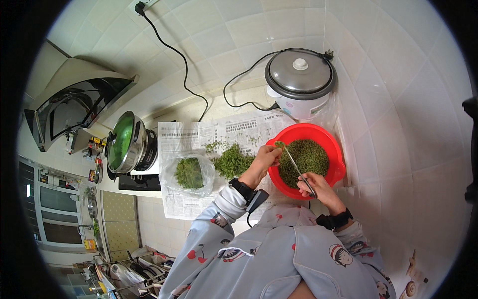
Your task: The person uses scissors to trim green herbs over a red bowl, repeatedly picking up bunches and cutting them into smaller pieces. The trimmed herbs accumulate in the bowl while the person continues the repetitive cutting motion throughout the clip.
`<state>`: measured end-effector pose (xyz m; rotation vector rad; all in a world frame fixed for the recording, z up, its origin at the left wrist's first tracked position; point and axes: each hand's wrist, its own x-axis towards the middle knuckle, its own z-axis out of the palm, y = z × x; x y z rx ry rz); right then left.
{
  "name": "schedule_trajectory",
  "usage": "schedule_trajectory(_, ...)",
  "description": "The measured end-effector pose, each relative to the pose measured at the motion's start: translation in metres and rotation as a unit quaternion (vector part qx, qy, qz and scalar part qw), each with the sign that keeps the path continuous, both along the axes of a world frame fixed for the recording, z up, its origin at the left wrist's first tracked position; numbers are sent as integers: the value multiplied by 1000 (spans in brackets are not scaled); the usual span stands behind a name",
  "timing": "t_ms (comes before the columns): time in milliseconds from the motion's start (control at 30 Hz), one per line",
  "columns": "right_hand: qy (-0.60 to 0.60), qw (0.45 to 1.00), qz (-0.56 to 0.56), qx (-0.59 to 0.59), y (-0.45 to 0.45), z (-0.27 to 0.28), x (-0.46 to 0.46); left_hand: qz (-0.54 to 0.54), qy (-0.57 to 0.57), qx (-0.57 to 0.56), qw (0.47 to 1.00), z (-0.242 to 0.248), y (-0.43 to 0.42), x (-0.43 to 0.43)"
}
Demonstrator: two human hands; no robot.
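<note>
Over the rim of a red plastic basin, my left hand pinches a small green sprig between thumb and fingers. My right hand grips a pair of metal scissors, whose blades point up and left to the sprig. Whether the blades are parted is too small to tell. Chopped or small-leaved greens fill the basin's bottom. To the left of my left hand, a heap of leafy green sprigs lies on spread newspaper. A clear plastic bag beside it holds finer green stems.
A rice cooker with its lid on stands behind the basin, near the tiled wall. Its black cord loops over the counter. At left sits a lidded steel pot on a cooker, under a range hood. A dish rack is lower left.
</note>
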<state>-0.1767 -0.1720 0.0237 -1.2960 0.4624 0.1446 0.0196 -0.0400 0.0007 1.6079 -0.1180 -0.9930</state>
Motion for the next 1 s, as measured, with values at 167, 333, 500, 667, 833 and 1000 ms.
schedule_trajectory(167, -5, 1000, 14, -18, 0, -6, 7, -35, 9, -8, 999, -3, -2, -7)
schedule_trajectory(333, -2, 1000, -5, -18, -1, -8, 7, -41, 15, -5, 999, -3, 1, -10)
schedule_trajectory(500, 2, 1000, -16, -13, -3, -5, 7, -46, 28, -2, 999, -2, 3, -8)
schedule_trajectory(667, -1, 1000, -27, -9, -4, -3, 4, -50, 54, -14, 997, -3, 5, -6)
schedule_trajectory(833, 20, 999, -19, -30, -7, 0, -1, -24, 55, 11, 998, -3, 5, -8)
schedule_trajectory(1000, -2, 1000, 1, -12, -13, -1, -5, -30, 90, -2, 995, -3, 9, -3)
